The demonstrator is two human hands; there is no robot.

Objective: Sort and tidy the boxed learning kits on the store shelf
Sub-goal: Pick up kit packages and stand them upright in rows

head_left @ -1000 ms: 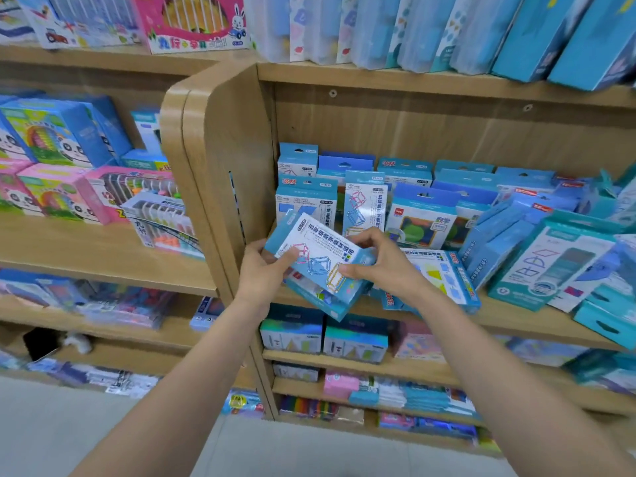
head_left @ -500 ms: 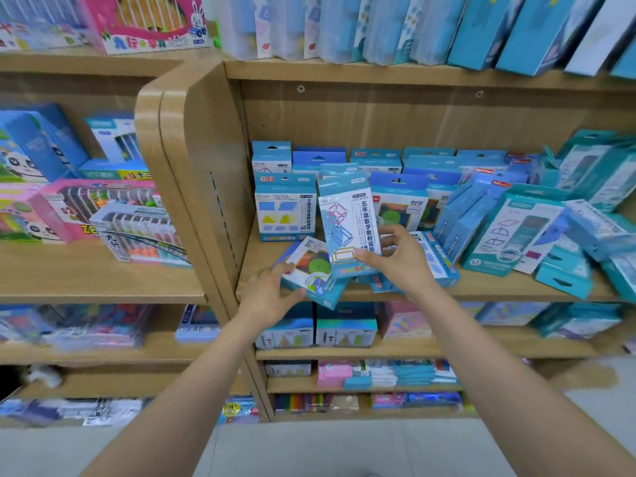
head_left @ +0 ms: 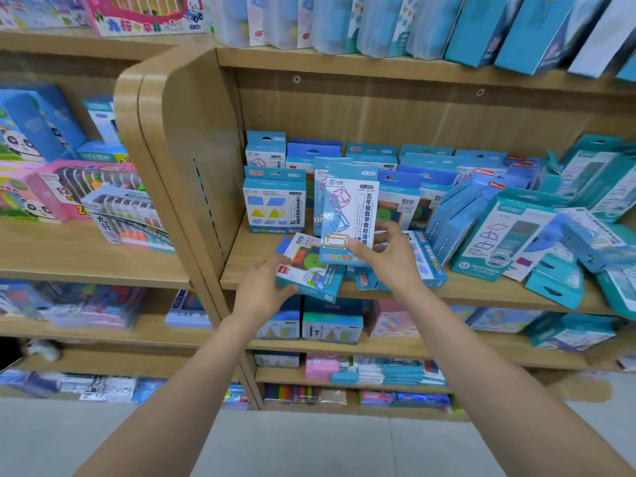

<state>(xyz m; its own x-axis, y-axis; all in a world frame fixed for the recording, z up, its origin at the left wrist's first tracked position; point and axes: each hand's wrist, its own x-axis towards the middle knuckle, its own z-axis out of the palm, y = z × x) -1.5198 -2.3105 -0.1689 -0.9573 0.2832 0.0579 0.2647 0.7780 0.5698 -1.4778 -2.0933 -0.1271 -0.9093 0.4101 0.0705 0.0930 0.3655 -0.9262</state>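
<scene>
Our right hand (head_left: 389, 259) pinches the cube-frame kit (head_left: 349, 215) upright, long axis vertical. Our left hand (head_left: 261, 290) grips the flat-lying circle kit (head_left: 309, 266) just below-left on the shelf (head_left: 241, 266).

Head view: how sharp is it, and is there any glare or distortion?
Head view: sharpest at centre, where print on the upright box in the right hand reads; edges smear, the left shelves blurred; wide-angle bends the shelf post; light even, mild sheen on clear packs up top.
</scene>
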